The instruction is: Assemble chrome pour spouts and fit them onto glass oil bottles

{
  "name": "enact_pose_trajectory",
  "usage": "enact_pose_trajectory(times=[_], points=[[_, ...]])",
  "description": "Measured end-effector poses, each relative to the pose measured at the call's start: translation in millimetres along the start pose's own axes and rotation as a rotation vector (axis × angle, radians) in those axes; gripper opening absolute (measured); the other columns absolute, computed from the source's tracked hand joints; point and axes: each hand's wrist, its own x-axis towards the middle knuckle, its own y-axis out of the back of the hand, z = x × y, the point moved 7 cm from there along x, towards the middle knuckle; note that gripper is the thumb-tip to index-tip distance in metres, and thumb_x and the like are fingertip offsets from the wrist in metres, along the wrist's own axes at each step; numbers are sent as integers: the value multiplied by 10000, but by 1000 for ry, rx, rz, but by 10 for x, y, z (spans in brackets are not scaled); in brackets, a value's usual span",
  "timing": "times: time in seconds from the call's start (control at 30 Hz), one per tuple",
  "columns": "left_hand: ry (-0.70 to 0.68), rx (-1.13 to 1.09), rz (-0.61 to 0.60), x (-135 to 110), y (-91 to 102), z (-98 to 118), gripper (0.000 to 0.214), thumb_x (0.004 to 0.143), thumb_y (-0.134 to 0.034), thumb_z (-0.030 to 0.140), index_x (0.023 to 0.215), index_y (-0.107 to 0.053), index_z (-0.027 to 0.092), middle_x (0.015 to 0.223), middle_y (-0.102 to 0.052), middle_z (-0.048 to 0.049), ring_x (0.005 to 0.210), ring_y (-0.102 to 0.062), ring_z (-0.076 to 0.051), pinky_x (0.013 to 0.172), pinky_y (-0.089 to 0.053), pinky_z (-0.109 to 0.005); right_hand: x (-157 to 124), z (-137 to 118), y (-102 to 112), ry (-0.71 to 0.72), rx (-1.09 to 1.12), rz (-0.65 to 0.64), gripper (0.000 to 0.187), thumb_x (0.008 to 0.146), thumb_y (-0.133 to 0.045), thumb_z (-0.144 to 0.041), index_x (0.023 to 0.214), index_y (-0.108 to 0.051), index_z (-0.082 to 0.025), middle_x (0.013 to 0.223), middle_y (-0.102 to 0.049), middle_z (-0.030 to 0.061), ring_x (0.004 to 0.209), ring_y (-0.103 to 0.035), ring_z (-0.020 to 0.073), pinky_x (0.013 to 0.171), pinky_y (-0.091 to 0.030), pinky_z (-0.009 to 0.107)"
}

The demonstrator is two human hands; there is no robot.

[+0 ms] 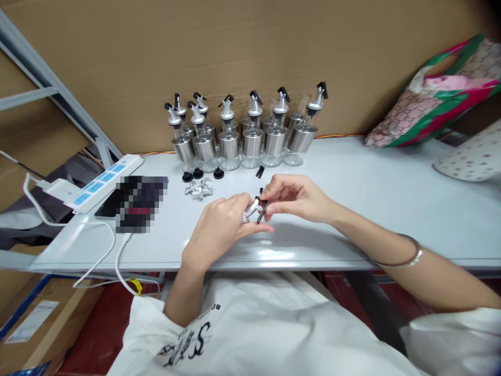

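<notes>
My left hand (223, 222) is closed around a small silver pourer spout (252, 209), held just above the white table (352, 209). My right hand (293, 197) pinches a small black lever piece (263, 208) against that spout. Both hands meet near the table's front middle. Behind them stand several glass and steel dispenser bottles (246, 138) with black-tipped spouts, lined up against the cardboard wall. Loose silver spouts (199, 189), black rings (198, 174) and one black lever (260, 171) lie between the bottles and my hands.
A white power strip (104, 183) with blue sockets and a pixelated phone (136, 202) on a white cable lie at the left. A patterned bag (434, 96) and a dotted cushion (469, 156) sit at the right. Cardboard boxes stand under the table.
</notes>
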Motion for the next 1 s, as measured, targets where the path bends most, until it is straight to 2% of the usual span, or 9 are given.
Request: enact_pose_trajectory(times=[0.17,0.6,0.87,1.0], points=[[-5,-3,-6,0,1,14,537,780,-395,700,765,-493,173,594,-512,34,530,-485,-118,526,-337,-228,10,29,37,-21,-2,9,191,715,-751,-202,796,-590,-139,655,-695,1,578,-667,104,572,-541,211],[3,89,-110,2,-82,6,504,823,-356,646,820,-521,169,673,-569,2,580,-511,-137,569,-347,-247,32,119,58,-134,30,39,234,648,-797,-231,736,-606,-129,596,-686,-8,517,-638,97,539,-523,215],[-1,58,-129,-10,-77,13,466,817,-415,627,824,-507,170,713,-584,0,600,-521,-136,567,-354,-239,26,129,62,-94,-12,34,223,674,-780,-252,745,-606,-131,605,-683,3,545,-653,110,551,-533,223],[2,63,-116,-14,-70,18,344,867,-484,511,818,-505,171,694,-579,8,584,-518,-132,556,-353,-234,19,80,43,-39,-65,25,227,681,-774,-284,731,-612,-133,613,-662,0,530,-633,105,523,-518,221]])
